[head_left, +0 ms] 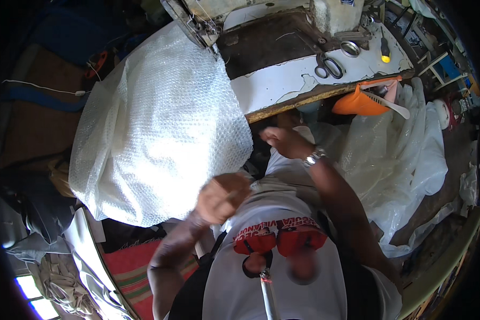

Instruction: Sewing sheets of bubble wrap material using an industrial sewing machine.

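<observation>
A large sheet of bubble wrap drapes over the left part of the worktable, its top corner at the needle end of a sewing machine. My left hand is over my lap, beside the sheet's lower right edge. Motion smears its fingers, so their grip does not show. Just below the table's front edge is my right hand, with a metal watch on the wrist. Its fingers are curled closed, and anything inside them is hidden.
On the table lie dark scissors, a metal ring and a yellow-handled screwdriver. An orange pouch hangs at the front edge. Clear plastic sheeting is heaped at the right. A red striped cloth lies at lower left.
</observation>
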Available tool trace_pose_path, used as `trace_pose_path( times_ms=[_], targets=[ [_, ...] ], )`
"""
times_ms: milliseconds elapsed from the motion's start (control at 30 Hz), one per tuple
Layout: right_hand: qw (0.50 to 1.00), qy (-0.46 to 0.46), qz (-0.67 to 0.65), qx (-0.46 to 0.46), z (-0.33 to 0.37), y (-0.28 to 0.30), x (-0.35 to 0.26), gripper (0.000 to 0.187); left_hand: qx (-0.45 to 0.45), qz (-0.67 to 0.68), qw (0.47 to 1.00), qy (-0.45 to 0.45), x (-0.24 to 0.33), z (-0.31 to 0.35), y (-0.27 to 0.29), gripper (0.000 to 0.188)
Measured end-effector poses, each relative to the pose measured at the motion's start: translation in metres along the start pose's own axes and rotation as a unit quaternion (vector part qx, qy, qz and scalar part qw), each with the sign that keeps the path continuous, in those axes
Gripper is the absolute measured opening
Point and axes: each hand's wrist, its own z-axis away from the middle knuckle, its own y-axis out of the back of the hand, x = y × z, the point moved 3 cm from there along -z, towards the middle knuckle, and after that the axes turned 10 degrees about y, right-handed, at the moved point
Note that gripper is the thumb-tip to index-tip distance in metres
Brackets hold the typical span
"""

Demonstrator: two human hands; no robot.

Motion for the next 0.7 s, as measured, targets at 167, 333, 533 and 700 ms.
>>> trace_pose_path(
  times_ms=[167, 333, 533, 700],
  targets=[
    [0.938, 0.134, -0.319, 0.032, -0.025, -0.064, -0.025, 0.049, -0.052, -0.263, 0.943, 0.198, 0.019, 0.020, -0.036, 0.056],
    [0.961, 0.217, -0.147, 0.087, -0.012, -0.063, -0.072, 0.051, 0.034, -0.191, 0.935, 0.298, -0.010, 0.050, 0.011, 0.045],
    [0.968, 0.159, -0.196, -0.007, -0.006, -0.094, -0.052, 0.057, 0.377, 0.066, 0.863, 0.331, -0.029, 0.035, 0.129, 0.038],
    [0.912, 0.056, -0.394, -0.096, 0.012, -0.078, -0.137, 0.036, 0.090, -0.216, 0.958, 0.167, 0.049, 0.016, 0.076, 0.105]
  ],
)
